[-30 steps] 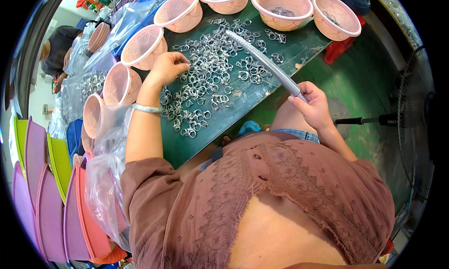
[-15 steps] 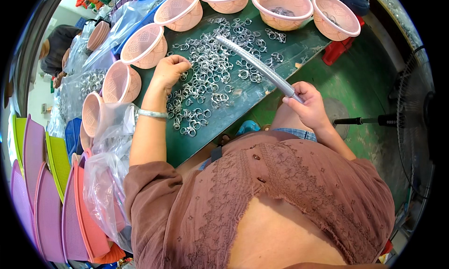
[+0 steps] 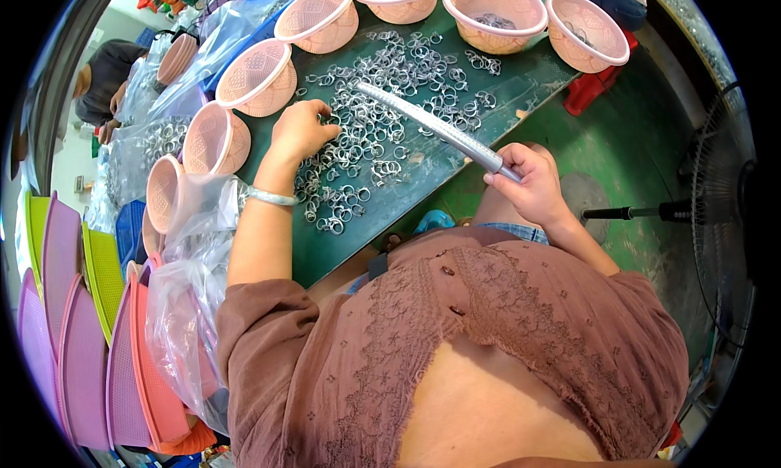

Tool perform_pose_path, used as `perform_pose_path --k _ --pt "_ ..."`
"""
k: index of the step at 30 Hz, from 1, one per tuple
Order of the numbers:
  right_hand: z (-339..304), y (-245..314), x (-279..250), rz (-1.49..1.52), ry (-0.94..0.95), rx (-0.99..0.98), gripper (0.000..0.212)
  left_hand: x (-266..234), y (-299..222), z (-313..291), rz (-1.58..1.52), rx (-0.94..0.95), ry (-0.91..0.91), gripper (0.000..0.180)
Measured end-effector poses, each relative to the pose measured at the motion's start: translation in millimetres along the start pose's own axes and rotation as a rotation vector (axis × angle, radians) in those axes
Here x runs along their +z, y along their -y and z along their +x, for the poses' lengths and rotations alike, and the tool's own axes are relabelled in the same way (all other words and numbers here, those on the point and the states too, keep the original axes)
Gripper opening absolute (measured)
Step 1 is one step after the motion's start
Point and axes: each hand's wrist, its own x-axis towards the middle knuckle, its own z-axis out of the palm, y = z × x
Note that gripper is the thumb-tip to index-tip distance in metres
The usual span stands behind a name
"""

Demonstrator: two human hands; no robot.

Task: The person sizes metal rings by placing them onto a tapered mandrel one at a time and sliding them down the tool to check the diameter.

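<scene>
A tapered metal ring mandrel (image 3: 431,124) is gripped at its thick end by my right hand (image 3: 523,173), fingers wrapped round it. Its thin tip points up and left over many loose silver rings (image 3: 370,122), which are spread across the green table (image 3: 325,252). No ring can be made out on the mandrel. My left hand (image 3: 303,130), with a pale bangle at the wrist, hovers at the left edge of the rings. Its thumb and forefinger are apart, and I see nothing between them; the other fingers are partly hidden.
Several pink plastic baskets (image 3: 259,77) curve round the table's far and left sides; some hold rings. Clear plastic bags (image 3: 183,305) and stacked coloured baskets (image 3: 81,354) stand at left. A fan (image 3: 724,212) is at right, a red stool (image 3: 587,92) beyond the table corner. Another person (image 3: 110,77) sits far left.
My left thumb and forefinger have parted from a pinch, and that hand has shifted slightly right. The mandrel's tip has swung left and lower in my right hand.
</scene>
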Motion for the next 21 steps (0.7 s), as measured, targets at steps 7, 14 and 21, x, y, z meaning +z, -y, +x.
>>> perform_pose_path --k 7,14,21 --pt "5 14 -1 -0.045 0.027 -0.010 0.017 -9 15 -4 -0.929 -0.015 0.087 0.021" --pt "10 10 11 -0.038 -0.009 -0.176 0.018 -4 0 -13 -1.500 0.263 0.283 0.018" --pt "13 15 17 -0.050 -0.082 -0.227 0.018 19 -60 -35 -1.260 0.263 0.107 0.029"
